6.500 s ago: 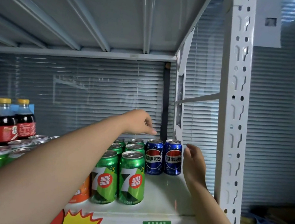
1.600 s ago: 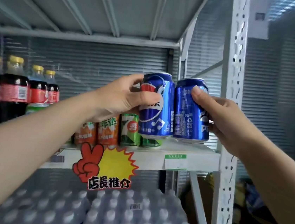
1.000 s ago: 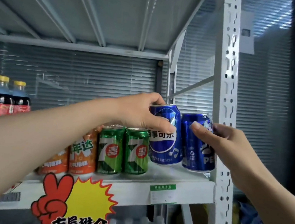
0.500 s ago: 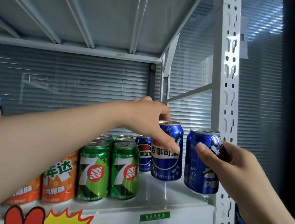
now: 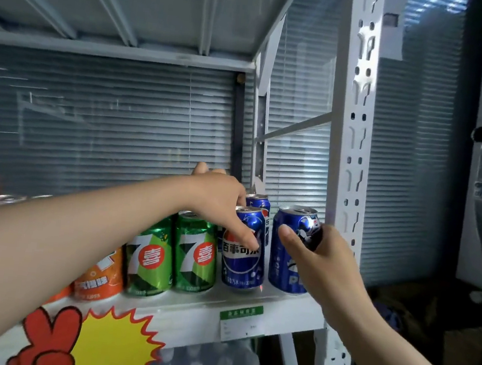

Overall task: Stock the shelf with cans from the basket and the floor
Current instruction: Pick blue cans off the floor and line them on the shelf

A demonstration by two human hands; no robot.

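So, a can in each hand right now. Our left hand (image 5: pixel 219 201) comes over the top of the blue aluminium can with Chinese lettering (image 5: pixel 242 268). The thumb runs down the front of the label and the other fingers go round the back, where we can't see them. Our right hand (image 5: pixel 322 262) wraps the second blue aluminium can (image 5: pixel 285 273) from its 3 o'clock side, thumb across the front.

Both cans are at the front edge of the white metal shelf (image 5: pixel 288 306), toward its 3 o'clock end. The second sits at 3 o'clock of the first, just beside it. We honestly can't tell if the bases are fully down, and the first looks a touch tilted.

At 9 o'clock stand two green aluminium cans (image 5: pixel 195 255), then an orange aluminium can (image 5: pixel 96 280). A third blue can (image 5: pixel 259 204) peeks out at 12 o'clock. The white perforated steel upright (image 5: pixel 350 164) is close to our right knuckles.

Handling-wise, we'd guess sealed cans are hefty for their size and stiff, but easy to dent. That glossy skin looks slippery too. The best hold is round the mid-body, thumb opposite fingers. The over-the-top hold is probably only good for short moves.
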